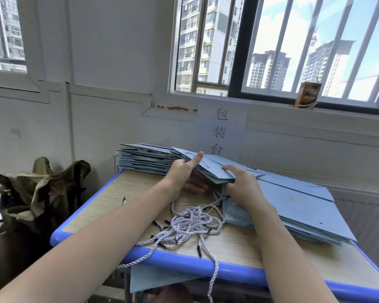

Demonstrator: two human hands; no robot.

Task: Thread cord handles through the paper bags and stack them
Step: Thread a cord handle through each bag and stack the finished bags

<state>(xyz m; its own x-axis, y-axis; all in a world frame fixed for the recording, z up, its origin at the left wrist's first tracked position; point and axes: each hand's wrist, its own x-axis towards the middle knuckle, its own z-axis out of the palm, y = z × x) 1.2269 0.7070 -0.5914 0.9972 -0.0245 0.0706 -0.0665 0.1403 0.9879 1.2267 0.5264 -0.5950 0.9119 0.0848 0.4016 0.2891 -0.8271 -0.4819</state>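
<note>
Hands (184, 169) (239, 180) grip a blue bag (214, 169) at its near edge.

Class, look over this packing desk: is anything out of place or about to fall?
Yes. One cord from the tangled pile of cords trails over the desk's front edge, and a blue bag sits below that edge instead of on a stack.
</note>
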